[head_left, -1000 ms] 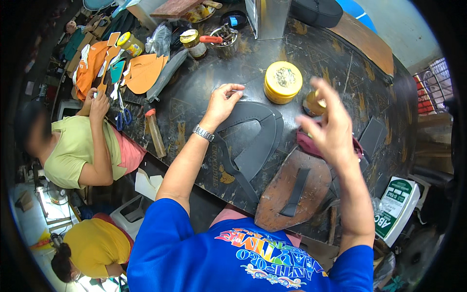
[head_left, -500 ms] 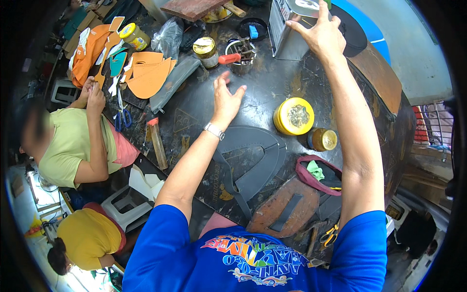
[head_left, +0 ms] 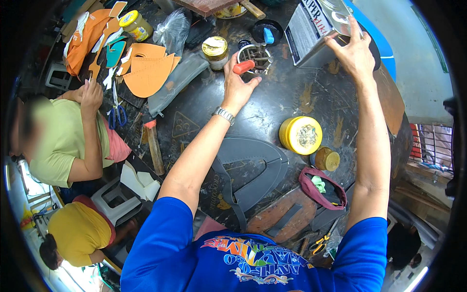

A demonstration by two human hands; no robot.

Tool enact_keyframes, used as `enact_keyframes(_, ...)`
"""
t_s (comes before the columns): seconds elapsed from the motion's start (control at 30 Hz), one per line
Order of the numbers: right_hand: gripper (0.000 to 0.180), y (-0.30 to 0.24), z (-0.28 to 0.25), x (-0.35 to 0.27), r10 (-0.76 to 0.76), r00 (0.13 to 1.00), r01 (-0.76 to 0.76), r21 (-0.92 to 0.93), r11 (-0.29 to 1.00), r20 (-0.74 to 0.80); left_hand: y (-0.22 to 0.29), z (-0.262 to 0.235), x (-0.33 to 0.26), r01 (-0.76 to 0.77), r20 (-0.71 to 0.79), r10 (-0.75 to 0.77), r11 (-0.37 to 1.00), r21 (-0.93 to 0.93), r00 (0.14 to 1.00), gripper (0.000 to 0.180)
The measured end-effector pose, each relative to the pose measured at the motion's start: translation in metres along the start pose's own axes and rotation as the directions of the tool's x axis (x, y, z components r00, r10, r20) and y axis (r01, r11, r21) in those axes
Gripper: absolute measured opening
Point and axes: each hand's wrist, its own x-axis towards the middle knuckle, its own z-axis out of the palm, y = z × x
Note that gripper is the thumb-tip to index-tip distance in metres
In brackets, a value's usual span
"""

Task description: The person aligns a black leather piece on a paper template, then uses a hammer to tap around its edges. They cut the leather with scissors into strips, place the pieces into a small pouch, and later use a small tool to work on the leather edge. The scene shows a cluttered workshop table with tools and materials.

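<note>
My left hand [head_left: 238,85] is curled against the near side of a round metal can [head_left: 262,66], thumb and fingers around its wall. Several dark metal tools stand in the can, and a tool with a red handle [head_left: 243,67] leans out over the rim toward me. My right hand [head_left: 354,56] grips the top near edge of a rectangular metal tin [head_left: 311,36], thumb and fingers apart across its corner. Nearer to me lie a dark stitched curved piece [head_left: 258,163] with a strap, a yellow-lidded tub [head_left: 301,135] and a small brown jar [head_left: 326,159].
A maroon pouch [head_left: 323,192], a brown board [head_left: 282,216] and yellow-handled scissors [head_left: 320,244] lie near me. A hammer [head_left: 154,148], orange cut pieces [head_left: 148,73] and a glass jar [head_left: 215,51] are to the left. A person in light green [head_left: 68,141] works at the left edge.
My left hand has moved forward from the bare table to the tool can. The tin has turned so its printed side shows more, with my right hand lower on its edge.
</note>
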Motion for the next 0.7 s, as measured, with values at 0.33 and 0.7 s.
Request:
enact_keyframes(0.33,0.081,-0.043,-0.021,-0.022,-0.142,0.975,0.147,0.02,0.989,-0.172,0.011,-0.002,-0.015,0.059,0.16,-0.042,0.993,-0.101,0.986,0.081)
enact_keyframes(0.7,0.072,-0.107,0.07,-0.003,-0.179,0.912,0.073,0.283,0.956,0.37,0.003,0.006,-0.008,0.035,0.235,0.006,0.985,-0.169,0.972,0.027)
